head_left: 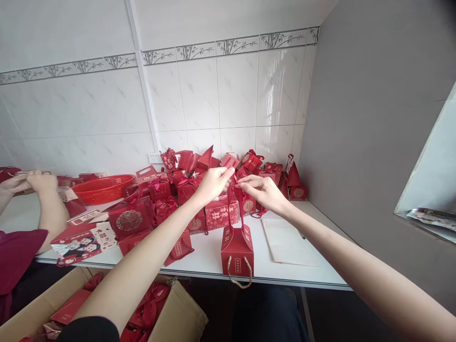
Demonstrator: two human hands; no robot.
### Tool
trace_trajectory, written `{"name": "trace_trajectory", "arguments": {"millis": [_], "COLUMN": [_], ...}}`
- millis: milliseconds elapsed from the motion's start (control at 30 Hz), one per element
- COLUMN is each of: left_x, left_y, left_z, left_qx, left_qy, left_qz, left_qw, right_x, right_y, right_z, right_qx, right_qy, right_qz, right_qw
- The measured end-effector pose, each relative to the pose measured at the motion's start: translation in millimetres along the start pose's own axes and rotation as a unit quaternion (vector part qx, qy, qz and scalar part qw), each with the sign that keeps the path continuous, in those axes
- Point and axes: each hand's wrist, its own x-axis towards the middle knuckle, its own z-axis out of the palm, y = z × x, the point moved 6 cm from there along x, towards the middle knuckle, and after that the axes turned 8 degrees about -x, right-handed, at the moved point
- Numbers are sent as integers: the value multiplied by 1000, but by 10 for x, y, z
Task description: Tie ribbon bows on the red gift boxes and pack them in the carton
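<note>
A small red gift box (pixel 238 254) with gold lettering and a twisted gold cord handle stands upright at the table's front edge. From its top a dark red ribbon (pixel 230 204) runs up in two strands to my hands. My left hand (pixel 218 183) pinches the ribbon between thumb and fingers. Close beside it, my right hand (pixel 261 191) also pinches the ribbon, its fingertips nearly touching the left ones. The exact crossing of the strands is partly hidden by my fingers.
Many red gift boxes (pixel 131 216) are piled behind and left. A notebook (pixel 288 240) lies right of the box. An orange-red basket (pixel 103 187) sits at left, near another person's hands (pixel 42 180). Below stands a cardboard carton (pixel 183 308) of red boxes. A grey wall (pixel 342 118) bounds the right.
</note>
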Motion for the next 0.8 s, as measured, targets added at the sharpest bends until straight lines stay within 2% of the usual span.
{"name": "trace_trajectory", "arguments": {"millis": [200, 467, 667, 800], "left_x": [-19, -96, -107, -105], "left_y": [49, 153, 145, 114], "left_z": [11, 52, 68, 50], "left_qx": [26, 43, 87, 64], "left_qy": [-8, -17, -20, -13], "left_qz": [21, 55, 84, 73], "left_qw": [999, 997, 992, 995], "right_x": [14, 5, -25, -5], "right_y": [36, 89, 72, 85], "right_z": [46, 41, 111, 94], "right_qx": [-38, -78, -54, -19], "right_qy": [15, 100, 94, 111], "right_qz": [12, 69, 68, 75], "right_qw": [999, 989, 992, 991]}}
